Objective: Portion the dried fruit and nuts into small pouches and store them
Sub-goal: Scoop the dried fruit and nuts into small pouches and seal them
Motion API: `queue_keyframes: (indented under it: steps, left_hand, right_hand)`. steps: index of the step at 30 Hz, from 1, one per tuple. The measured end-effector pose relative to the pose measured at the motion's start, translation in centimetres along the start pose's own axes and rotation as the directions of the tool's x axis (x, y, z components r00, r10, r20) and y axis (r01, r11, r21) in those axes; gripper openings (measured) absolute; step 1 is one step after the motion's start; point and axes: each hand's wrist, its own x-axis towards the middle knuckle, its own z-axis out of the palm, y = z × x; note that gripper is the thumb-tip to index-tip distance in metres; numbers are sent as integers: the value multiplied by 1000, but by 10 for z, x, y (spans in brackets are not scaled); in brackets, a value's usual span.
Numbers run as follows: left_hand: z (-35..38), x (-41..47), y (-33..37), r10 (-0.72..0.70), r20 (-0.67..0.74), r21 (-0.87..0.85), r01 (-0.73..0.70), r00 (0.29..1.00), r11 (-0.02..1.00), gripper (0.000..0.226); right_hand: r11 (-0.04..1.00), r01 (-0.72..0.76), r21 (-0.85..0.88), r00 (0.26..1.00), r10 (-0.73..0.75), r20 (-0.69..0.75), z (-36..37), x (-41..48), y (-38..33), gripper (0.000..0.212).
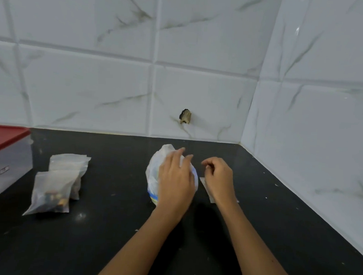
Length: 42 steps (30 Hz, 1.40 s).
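The head view, the only one here, looks down on a black table (104, 239) in a corner of white marble-look tiles. Near the middle lies a white plastic bag (152, 174), which I take for the supply of dried fruit and nuts, though its contents are hidden. The left hand (176, 180) rests on top of it with the fingers spread and only lightly bent, pressing and not gripping. At 3 o'clock from the bag the right hand (218, 176) hangs over a flat, seemingly empty pouch (207, 188). Its fingers are curled, with the thumb close to the first finger, and I cannot tell if it pinches something small or nothing. At 9 o'clock from the bag, well apart, two filled pouches (50, 192) lean against each other. Further at 9 o'clock stands a clear container with a red lid (2, 140), probably the place for storing. What may go wrong: the bag is soft, and if its mouth is opened with one hand only, it can slump and spill pieces on the dark table, where crumbs already lie. The thin empty pouch can also slide away when the hand reaches for it. For writing, the bag shows blue and yellow print but no word is readable. A small label on the container side is too small to read.
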Motion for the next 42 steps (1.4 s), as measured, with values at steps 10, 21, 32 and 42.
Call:
queue_keyframes:
  steps: [10, 21, 32, 42]
  left_hand:
    - [52, 6, 74, -288, 541, -503, 579, 790, 642, 61]
    - [55, 10, 70, -405, 469, -607, 620, 785, 498, 51]
    - [47, 13, 69, -280, 214, -644, 351, 936, 680, 23]
    - [-21, 40, 24, -205, -145, -466, 116, 968, 877, 7]
  right_hand:
    - [930, -168, -328, 948, 243, 203, -29, 1, 47, 18]
    - [930, -354, -102, 891, 368, 266, -27, 5, 48, 42]
    - [986, -166, 26, 986, 166, 12, -33, 1, 42, 22]
    - [955, 257, 148, 944, -215, -253, -21, 8, -23, 10]
